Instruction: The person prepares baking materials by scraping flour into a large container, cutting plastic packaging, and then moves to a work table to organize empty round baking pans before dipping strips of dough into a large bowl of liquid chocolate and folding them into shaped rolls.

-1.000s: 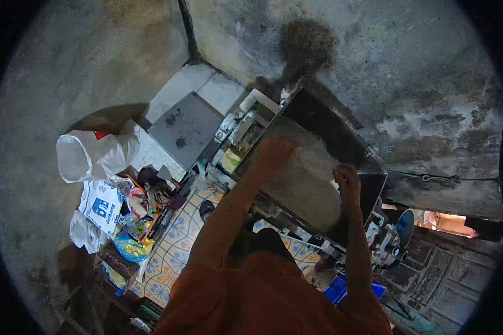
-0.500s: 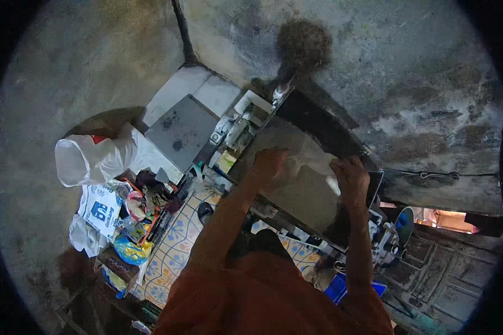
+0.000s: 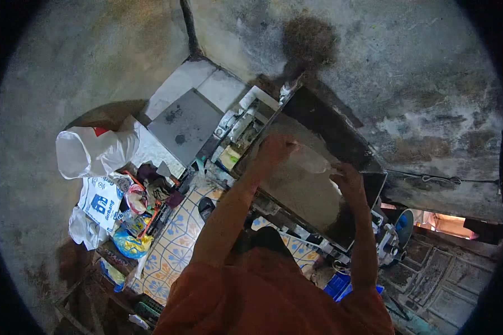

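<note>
Head view: I observe, from my remote post, a translucent film [image 3: 314,162], apparently thin plastic, spanning the two hands above the grey-brown layer [image 3: 296,195] in the dark rectangular trough [image 3: 318,114]. In my judgement, handling it well calls for even, light tension, both ends level, and a grip near the edges so the film neither creases nor tears. Contact between film and layer I cannot tell.

The left hand [image 3: 276,149] appears to pinch one end; its fingertips are blurred. From them the film runs toward four o'clock. The right hand [image 3: 349,181] has thumb and forefinger seemingly pressed together on the opposite end; from these the film extends toward ten o'clock.
</note>
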